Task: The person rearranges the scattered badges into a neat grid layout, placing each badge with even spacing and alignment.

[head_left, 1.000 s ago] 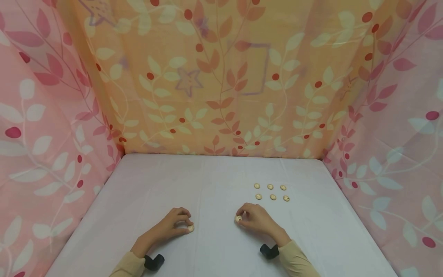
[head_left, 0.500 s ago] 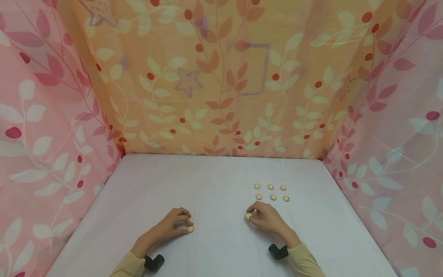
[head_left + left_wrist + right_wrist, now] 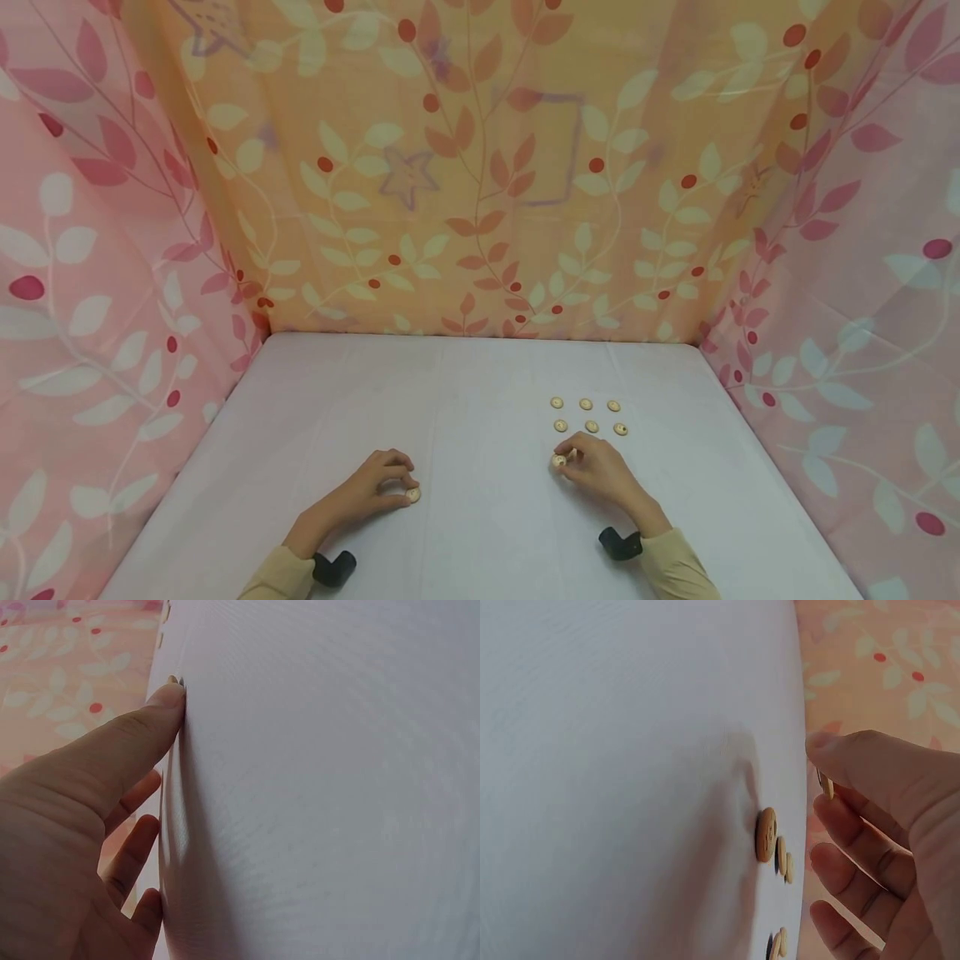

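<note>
My left hand (image 3: 375, 486) rests low on the white table and pinches a small round wooden disc (image 3: 413, 495) between thumb and fingers. In the left wrist view only the edge of that disc (image 3: 173, 679) shows past the thumb. Another wooden disc (image 3: 558, 460) is pinched in my right hand (image 3: 597, 468), just in front of two rows of similar discs. The right wrist view has this held disc (image 3: 826, 785) edge-on between thumb and fingertip, raised off the cloth. A lying disc (image 3: 766, 835) there bears dark carved marks.
Several pale wooden discs, including a front-right one (image 3: 620, 429) with a dark spot, lie in two rows on the right of the table (image 3: 480, 400). Leaf-patterned curtains (image 3: 480, 167) enclose its back and sides. Black wrist cameras (image 3: 619, 543) hang at both sleeves.
My right hand has moved to the right and slightly away from me, carrying its disc toward the two rows. The left hand and its disc have stayed in place.
</note>
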Demonstrator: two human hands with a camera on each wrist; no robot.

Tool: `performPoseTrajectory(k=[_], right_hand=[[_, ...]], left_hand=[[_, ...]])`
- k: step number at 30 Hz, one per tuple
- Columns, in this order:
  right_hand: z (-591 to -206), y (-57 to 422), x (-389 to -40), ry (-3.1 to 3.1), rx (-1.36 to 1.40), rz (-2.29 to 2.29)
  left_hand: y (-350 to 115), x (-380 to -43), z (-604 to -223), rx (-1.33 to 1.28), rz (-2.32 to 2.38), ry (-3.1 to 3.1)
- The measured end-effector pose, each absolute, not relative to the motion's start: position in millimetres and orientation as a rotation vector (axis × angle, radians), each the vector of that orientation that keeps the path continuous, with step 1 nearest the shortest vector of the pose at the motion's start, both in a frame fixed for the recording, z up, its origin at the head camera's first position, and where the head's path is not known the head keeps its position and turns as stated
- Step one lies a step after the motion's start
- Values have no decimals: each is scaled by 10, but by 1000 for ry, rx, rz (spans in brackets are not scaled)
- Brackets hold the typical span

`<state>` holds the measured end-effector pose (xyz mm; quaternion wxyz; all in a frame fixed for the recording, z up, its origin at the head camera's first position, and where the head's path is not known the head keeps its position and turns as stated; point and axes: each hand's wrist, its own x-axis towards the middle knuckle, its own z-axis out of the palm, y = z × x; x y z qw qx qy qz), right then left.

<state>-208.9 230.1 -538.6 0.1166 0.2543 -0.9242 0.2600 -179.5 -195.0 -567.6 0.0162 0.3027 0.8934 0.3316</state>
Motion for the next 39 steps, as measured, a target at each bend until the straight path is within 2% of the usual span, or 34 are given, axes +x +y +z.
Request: performPoseTrajectory(k=[8,28,39], right_hand=[[-5367,2452,-2068,-2667,659,764],[-5382,2868,-2050,-2856,243,738],[-5386,3085,-2083,-2882,165,760]], left_hand=[[-1940,-1784,-5660,952,1049,2775],[-1931,-1766,-5650,963,1047,2789],[-1938,-1779,-5643,995,1051,2793]])
